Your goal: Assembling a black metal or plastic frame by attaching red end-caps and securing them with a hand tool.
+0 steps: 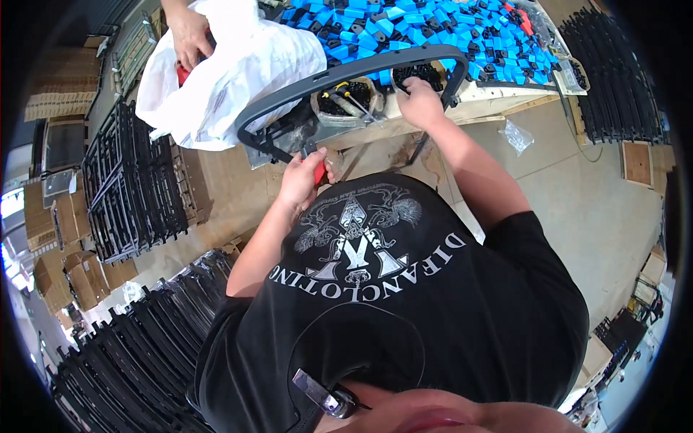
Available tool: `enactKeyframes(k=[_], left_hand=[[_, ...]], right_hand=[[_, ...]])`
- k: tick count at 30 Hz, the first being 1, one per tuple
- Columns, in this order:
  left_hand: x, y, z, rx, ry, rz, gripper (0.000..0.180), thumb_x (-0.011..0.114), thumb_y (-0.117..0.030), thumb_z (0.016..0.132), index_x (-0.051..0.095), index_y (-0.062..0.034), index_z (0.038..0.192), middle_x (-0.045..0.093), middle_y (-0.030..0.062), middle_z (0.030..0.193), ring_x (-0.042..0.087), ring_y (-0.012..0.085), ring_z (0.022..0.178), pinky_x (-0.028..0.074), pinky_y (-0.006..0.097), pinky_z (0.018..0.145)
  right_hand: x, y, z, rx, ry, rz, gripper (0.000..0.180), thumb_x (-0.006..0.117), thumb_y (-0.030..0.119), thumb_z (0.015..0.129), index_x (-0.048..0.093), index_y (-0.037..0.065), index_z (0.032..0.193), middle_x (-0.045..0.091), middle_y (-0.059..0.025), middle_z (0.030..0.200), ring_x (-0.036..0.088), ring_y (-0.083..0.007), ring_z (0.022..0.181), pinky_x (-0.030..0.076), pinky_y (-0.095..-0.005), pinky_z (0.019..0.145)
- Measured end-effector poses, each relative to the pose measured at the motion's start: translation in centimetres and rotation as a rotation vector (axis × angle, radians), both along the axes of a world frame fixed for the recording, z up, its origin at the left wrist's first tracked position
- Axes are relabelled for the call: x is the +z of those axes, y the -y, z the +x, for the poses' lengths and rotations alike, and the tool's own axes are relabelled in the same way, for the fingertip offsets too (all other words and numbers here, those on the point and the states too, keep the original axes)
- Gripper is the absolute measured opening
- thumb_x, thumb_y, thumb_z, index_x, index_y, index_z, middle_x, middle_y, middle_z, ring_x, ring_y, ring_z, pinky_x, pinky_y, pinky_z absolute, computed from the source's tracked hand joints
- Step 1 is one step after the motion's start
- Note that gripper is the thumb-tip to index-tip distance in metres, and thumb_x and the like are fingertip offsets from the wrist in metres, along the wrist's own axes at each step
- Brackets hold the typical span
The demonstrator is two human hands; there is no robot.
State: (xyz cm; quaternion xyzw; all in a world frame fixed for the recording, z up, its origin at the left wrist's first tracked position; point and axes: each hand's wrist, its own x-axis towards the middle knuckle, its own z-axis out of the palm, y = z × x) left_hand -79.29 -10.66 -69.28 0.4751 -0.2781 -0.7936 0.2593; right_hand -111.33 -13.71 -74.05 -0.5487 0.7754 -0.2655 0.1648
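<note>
The left hand [302,179] is closed around a red-handled tool [318,172], held just beside the near left end of a curved dark grey plastic frame [346,72] that arches across the near edge of the worktop [498,97]. The right hand [421,101] is well apart from the left, fingers curled over the frame's right part, just beside a small tub of black parts [417,72]. Under the arch sits a bag of black screws [339,105] with yellow-handled screwdrivers [354,99] lying in it. Farther back, a heap of blue and black plastic clips [433,29] covers the worktop. At the far left, another person's hand [189,35] reaches into a white plastic bag [231,72]. On the floor to the left stand stacks of black racks [133,184], with cardboard boxes [65,245] beside them.
</note>
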Motion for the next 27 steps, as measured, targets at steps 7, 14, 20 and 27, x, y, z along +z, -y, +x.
enactKeyframes(k=[7,14,20,27], left_hand=[[-0.3,-1.3,-6.3,0.088,0.251,-0.043,0.027,0.066,-0.024,0.097,0.052,-0.0021,0.107,0.062,0.0089,0.085,0.063,0.0186,0.072,0.056,0.034,0.066],[2.1,-3.9,-7.8,0.316,0.311,0.037,0.024,0.066,-0.020,0.097,0.053,-0.0015,0.105,0.061,0.0091,0.083,0.062,0.0195,0.071,0.055,0.034,0.064],[1.9,-6.0,-6.9,0.529,0.264,0.107,0.024,0.065,-0.021,0.096,0.052,-0.0005,0.100,0.060,0.0120,0.081,0.060,0.0221,0.068,0.052,0.035,0.061],[1.6,-6.3,-6.5,0.531,0.212,0.132,0.024,0.065,-0.020,0.096,0.052,-0.0014,0.104,0.061,0.0120,0.084,0.060,0.0222,0.071,0.053,0.035,0.062]], right_hand=[[-4.4,6.9,-5.8,0.207,-0.251,0.453,0.043,0.057,0.023,0.092,0.058,0.010,0.133,0.051,-0.0193,0.141,0.051,-0.0368,0.131,0.046,-0.0509,0.104],[-7.8,9.9,-8.0,0.304,-0.193,0.676,0.038,0.060,0.016,0.093,0.065,0.005,0.129,0.056,-0.0183,0.143,0.061,-0.0378,0.124,0.052,-0.0463,0.100],[-8.0,9.8,-7.8,0.391,-0.172,0.555,0.030,0.057,0.014,0.090,0.072,0.000,0.112,0.066,-0.0222,0.123,0.065,-0.0359,0.116,0.054,-0.0440,0.096],[-11.2,10.4,-8.5,0.392,-0.215,0.500,0.029,0.056,0.012,0.089,0.072,-0.002,0.109,0.067,-0.0234,0.122,0.065,-0.0358,0.115,0.053,-0.0426,0.098]])
